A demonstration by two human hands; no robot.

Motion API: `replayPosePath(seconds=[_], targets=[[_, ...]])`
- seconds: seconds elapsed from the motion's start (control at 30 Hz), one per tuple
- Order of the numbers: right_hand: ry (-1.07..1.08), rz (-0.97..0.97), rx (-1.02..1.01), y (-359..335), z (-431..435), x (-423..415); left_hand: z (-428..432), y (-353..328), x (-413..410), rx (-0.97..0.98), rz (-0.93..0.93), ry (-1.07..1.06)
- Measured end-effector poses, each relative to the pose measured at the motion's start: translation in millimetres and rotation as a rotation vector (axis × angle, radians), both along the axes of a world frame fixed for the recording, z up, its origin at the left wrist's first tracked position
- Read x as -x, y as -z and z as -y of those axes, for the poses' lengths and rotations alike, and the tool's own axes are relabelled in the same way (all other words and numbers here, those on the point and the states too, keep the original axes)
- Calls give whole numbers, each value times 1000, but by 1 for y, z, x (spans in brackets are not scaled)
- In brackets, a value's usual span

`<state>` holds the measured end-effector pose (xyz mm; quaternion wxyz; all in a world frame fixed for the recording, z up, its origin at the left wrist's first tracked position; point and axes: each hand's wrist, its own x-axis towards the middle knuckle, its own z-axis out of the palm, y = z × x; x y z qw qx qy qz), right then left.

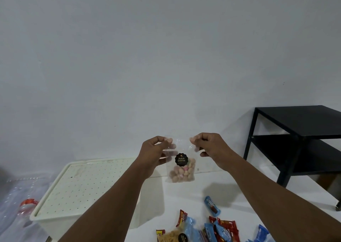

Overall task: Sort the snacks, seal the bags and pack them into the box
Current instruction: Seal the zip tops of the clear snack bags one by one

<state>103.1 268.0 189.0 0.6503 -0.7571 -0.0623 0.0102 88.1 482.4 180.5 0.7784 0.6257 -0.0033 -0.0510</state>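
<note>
Clear plastic bag [181, 169] held up in the air, pinched at its top edge: left hand [155, 149] on one corner, right hand [210, 147] on the other, thumb and fingers of each closed on the film. Biscuits, small, pale brown with some pink, sit in the bottom, well below the grip.

Step looks like sealing. Judgement: hold the mouth taut between the two pinches, line up both sides, then press along from one corner to the other, with the contents left low so none catch in the seal.

Black round label [181, 159] just under the grip reads "Biskuit Gemrose".

Box [79, 190], cream, dotted lid on, down and left of the grip. Wrapped snacks [219, 229], red and blue, lie on the white table [184, 201] far below the grip; their print is too small to read
</note>
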Motion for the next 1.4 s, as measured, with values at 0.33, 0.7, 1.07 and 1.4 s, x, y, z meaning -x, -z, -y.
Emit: replayPosePath(seconds=[0.33, 0.7, 1.07, 1.4], targets=[[-33, 28, 76, 5, -19, -2, -3, 2, 0, -59, -2, 47], [-111, 18, 120, -3, -21, -3, -6, 2, -3, -182, 43, 83], [-44, 50, 148, 2, -15, -4, -3, 9, -5, -182, 111, -31], [-30, -51, 62, 8, -13, -2, -10, 10, -5, -107, 73, -65]])
